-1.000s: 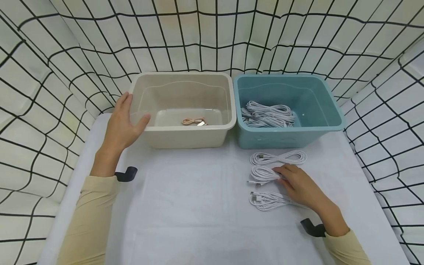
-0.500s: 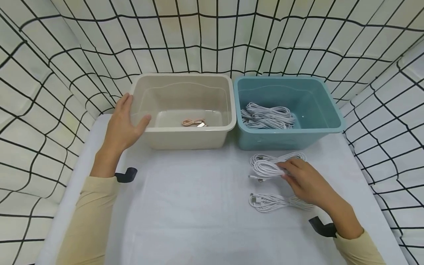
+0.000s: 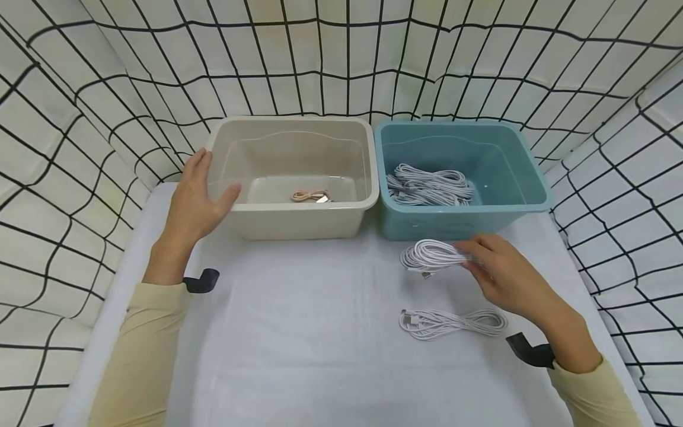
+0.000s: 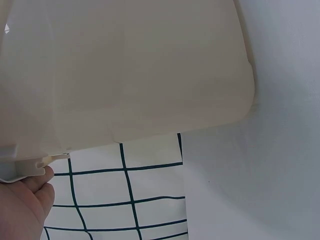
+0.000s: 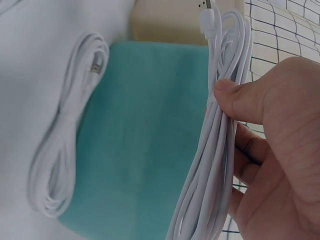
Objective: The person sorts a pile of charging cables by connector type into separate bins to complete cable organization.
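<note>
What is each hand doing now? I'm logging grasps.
Left hand: open, resting on beige plastic bin.
Right hand: gripping white coiled cable bundle.

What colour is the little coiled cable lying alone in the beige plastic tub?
The small coiled cable is pale pink, with a silvery plug end; the head view shows it best.

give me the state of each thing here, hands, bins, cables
left hand: open, resting on the beige bin's corner
right hand: grips a coiled white cable, lifted
beige bin: holds one pink cable
blue bin: holds white cables
white cable on table: coiled, untouched
</note>
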The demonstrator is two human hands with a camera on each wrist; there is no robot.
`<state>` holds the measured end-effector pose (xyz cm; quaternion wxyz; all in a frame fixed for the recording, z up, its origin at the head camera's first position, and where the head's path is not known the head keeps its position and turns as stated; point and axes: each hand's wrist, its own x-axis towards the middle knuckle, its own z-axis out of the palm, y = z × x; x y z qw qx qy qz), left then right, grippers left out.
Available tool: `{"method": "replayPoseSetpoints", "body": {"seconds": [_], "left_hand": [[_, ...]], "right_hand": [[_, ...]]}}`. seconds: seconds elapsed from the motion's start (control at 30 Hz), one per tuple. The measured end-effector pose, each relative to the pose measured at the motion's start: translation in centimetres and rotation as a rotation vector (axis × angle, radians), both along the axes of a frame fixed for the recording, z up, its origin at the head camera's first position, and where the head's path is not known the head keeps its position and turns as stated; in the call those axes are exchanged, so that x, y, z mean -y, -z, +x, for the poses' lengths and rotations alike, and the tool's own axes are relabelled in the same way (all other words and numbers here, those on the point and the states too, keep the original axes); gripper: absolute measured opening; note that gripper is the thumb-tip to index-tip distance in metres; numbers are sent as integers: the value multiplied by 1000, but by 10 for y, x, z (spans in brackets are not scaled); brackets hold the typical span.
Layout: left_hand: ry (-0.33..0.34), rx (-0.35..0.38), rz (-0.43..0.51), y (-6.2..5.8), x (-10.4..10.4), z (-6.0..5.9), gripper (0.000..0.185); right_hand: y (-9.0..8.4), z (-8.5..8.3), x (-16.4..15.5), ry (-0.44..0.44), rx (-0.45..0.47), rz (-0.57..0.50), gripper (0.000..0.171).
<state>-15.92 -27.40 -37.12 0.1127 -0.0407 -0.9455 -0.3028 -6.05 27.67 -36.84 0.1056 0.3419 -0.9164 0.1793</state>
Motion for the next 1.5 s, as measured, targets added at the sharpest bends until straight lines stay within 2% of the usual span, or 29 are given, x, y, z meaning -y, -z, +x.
{"method": "replayPoseSetpoints", "body": {"seconds": [0.4, 0.77, 1.13, 1.3, 1.5], "left_hand": [[-7, -5, -6, 1, -3, -2, 88], [2, -9, 0, 2, -1, -5, 89], [5, -9, 11, 2, -4, -4, 88], [10, -21, 11, 2, -5, -6, 88], [-4, -30, 1, 2, -2, -3, 87]], "right_hand": [[-35, -26, -5, -22, -85, -1, 50], [-66, -59, -2, -38, -96, 11, 45], [-91, -97, -8, 13, -30, 37, 36], [-93, -111, -11, 49, 17, 32, 35], [-92, -123, -8, 90, 99, 71, 39]]}}
